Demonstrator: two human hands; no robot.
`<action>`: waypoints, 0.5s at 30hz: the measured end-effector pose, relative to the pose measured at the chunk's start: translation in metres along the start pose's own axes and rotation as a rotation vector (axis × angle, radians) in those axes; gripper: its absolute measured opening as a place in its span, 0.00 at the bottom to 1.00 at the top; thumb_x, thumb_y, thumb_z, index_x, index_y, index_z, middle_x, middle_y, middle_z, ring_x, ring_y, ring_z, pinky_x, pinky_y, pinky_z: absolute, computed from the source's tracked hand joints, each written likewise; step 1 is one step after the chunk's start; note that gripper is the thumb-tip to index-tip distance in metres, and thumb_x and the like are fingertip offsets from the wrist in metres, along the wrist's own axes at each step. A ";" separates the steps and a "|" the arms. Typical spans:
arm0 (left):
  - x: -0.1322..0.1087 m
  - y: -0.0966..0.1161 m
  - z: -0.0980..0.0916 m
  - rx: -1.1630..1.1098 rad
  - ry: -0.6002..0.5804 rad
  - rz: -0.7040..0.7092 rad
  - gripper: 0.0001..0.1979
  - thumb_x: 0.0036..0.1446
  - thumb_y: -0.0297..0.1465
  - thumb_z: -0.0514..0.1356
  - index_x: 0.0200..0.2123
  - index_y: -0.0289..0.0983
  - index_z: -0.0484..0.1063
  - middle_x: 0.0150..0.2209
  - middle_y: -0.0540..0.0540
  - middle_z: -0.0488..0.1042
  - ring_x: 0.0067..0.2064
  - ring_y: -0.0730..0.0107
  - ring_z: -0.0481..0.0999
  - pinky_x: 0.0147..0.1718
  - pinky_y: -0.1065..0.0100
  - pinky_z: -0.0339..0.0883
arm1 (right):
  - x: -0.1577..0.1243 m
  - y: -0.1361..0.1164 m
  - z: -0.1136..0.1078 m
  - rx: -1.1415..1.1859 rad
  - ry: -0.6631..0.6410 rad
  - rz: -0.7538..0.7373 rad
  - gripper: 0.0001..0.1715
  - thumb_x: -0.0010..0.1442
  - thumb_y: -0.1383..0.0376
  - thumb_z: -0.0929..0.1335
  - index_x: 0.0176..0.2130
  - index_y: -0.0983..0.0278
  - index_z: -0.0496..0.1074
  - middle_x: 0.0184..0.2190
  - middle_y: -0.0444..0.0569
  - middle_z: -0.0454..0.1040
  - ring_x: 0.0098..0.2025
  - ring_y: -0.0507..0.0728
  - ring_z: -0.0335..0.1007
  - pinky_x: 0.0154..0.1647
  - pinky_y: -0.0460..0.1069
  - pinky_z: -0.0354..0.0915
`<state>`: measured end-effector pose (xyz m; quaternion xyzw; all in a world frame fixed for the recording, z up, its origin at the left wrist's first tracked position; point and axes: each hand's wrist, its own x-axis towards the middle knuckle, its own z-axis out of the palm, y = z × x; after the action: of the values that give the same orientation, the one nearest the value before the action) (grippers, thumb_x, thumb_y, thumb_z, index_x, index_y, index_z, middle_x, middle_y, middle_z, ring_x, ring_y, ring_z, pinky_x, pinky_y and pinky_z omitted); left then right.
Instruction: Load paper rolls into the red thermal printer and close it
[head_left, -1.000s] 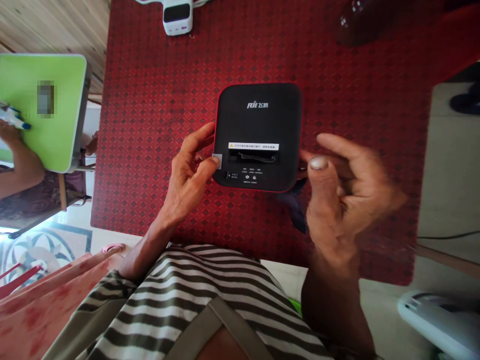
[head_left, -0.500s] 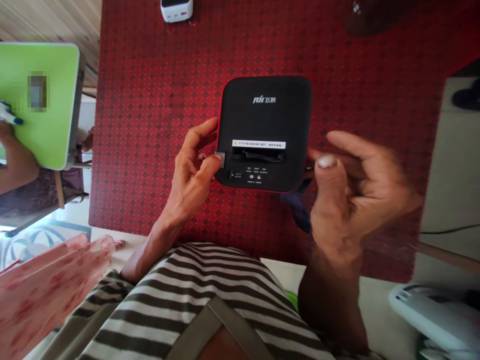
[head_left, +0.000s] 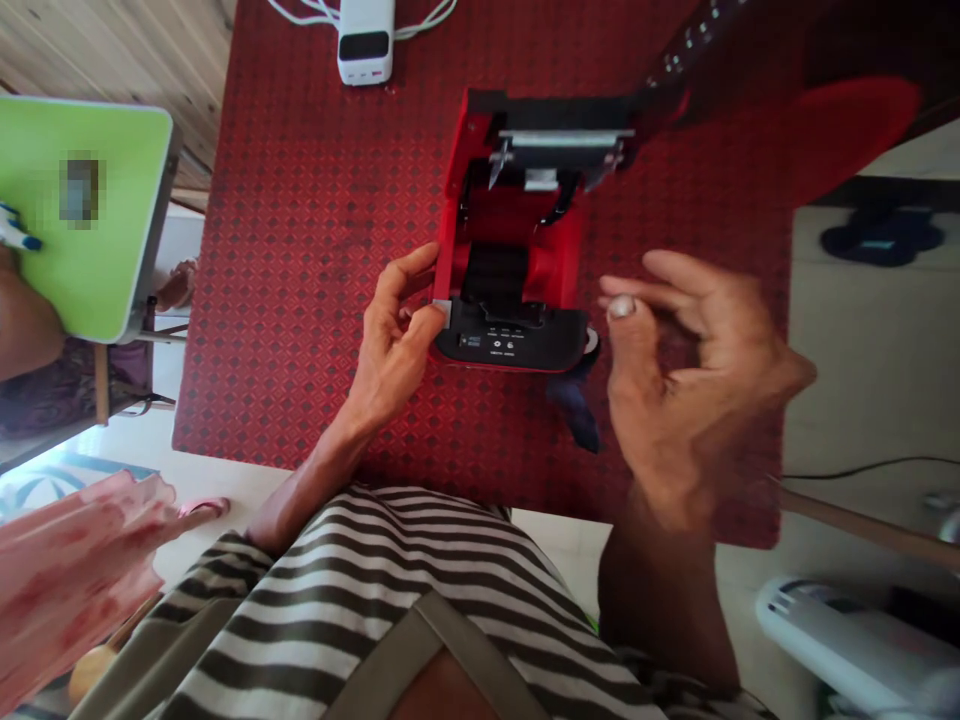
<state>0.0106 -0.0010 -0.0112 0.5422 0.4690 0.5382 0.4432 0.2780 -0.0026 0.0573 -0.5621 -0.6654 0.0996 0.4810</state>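
Observation:
A black and red thermal receipt printer point(head_left: 510, 345) stands on the tablecloth with its lid point(head_left: 562, 135) swung wide open toward the far side. Its red interior with a black paper slot is exposed, and no paper roll shows. My left hand point(head_left: 394, 340) pinches a small grey tab point(head_left: 442, 312) on the printer's left edge between thumb and fingers. My right hand point(head_left: 690, 385) hovers just right of the printer's front, fingers curled and apart, holding nothing. A dark blue cloth point(head_left: 574, 405) sticks out from under the printer, close to my right hand.
The red patterned tablecloth point(head_left: 300, 300) covers the table. A white power bank point(head_left: 365, 40) with cables lies at the far edge. A co-worker's hand point(head_left: 22, 300) holds a green board point(head_left: 90, 200) at left. A dark object point(head_left: 697, 50) sits far right.
The printer's black lid has swung open, exposing the red interior and metal bar. My left hand stays on the grey tab, and my right hand has shifted slightly.

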 end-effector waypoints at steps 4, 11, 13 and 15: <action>-0.002 -0.005 0.000 -0.008 0.017 0.018 0.34 0.82 0.60 0.74 0.81 0.55 0.80 0.79 0.41 0.86 0.80 0.38 0.86 0.77 0.42 0.85 | 0.027 -0.008 -0.002 -0.144 -0.113 -0.253 0.15 0.82 0.66 0.75 0.58 0.54 0.93 0.53 0.52 0.99 0.53 0.67 0.99 0.58 0.62 0.93; -0.005 -0.007 0.002 -0.013 0.025 0.030 0.33 0.83 0.61 0.73 0.80 0.55 0.81 0.77 0.40 0.87 0.79 0.39 0.87 0.78 0.40 0.84 | 0.066 -0.001 0.043 -0.207 -0.590 -0.249 0.16 0.81 0.70 0.74 0.56 0.54 0.91 0.57 0.54 0.95 0.63 0.72 0.93 0.71 0.69 0.84; -0.006 -0.005 0.003 -0.018 0.017 0.030 0.32 0.84 0.61 0.73 0.79 0.55 0.82 0.76 0.41 0.87 0.78 0.40 0.87 0.79 0.40 0.83 | 0.073 0.002 0.056 -0.278 -0.681 -0.211 0.13 0.78 0.72 0.76 0.54 0.56 0.90 0.56 0.57 0.93 0.63 0.75 0.92 0.73 0.70 0.82; -0.007 -0.003 0.004 -0.032 0.018 0.034 0.31 0.85 0.60 0.73 0.79 0.55 0.82 0.75 0.41 0.87 0.78 0.41 0.87 0.80 0.39 0.82 | 0.078 0.004 0.066 -0.331 -0.724 -0.205 0.12 0.75 0.73 0.78 0.52 0.57 0.88 0.55 0.58 0.92 0.63 0.76 0.92 0.73 0.71 0.81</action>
<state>0.0145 -0.0078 -0.0152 0.5383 0.4549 0.5579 0.4382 0.2380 0.0919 0.0621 -0.4914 -0.8512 0.1340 0.1265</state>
